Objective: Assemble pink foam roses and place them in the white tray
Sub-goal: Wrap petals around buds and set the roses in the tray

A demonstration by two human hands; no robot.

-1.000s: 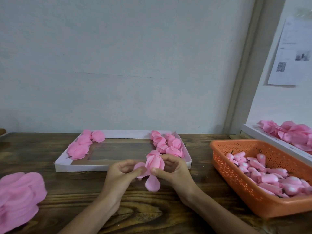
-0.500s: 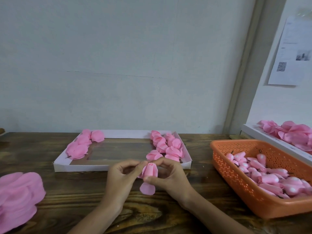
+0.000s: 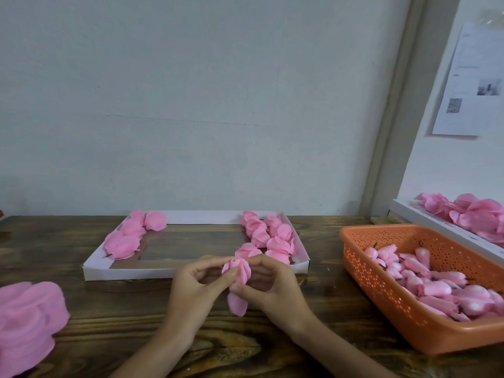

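Observation:
A half-wrapped pink foam rose (image 3: 240, 272) sits between my two hands just in front of the white tray (image 3: 131, 272). My left hand (image 3: 196, 290) pinches its left side with thumb and forefinger. My right hand (image 3: 270, 287) curls round its right side and base. One loose petal (image 3: 237, 305) hangs down from the rose. The tray holds several finished roses on its right side (image 3: 268, 237) and several on its left (image 3: 128, 236); its middle is bare.
An orange perforated basket (image 3: 381, 290) of pink rose buds stands at the right. A stack of pink foam petals (image 3: 26, 320) lies at the left table edge. Another white tray with pink petals (image 3: 474, 214) sits far right, by a wall.
The petals that stood spread out have been folded up close round the bud. My hands have stayed in about the same spot in front of the tray.

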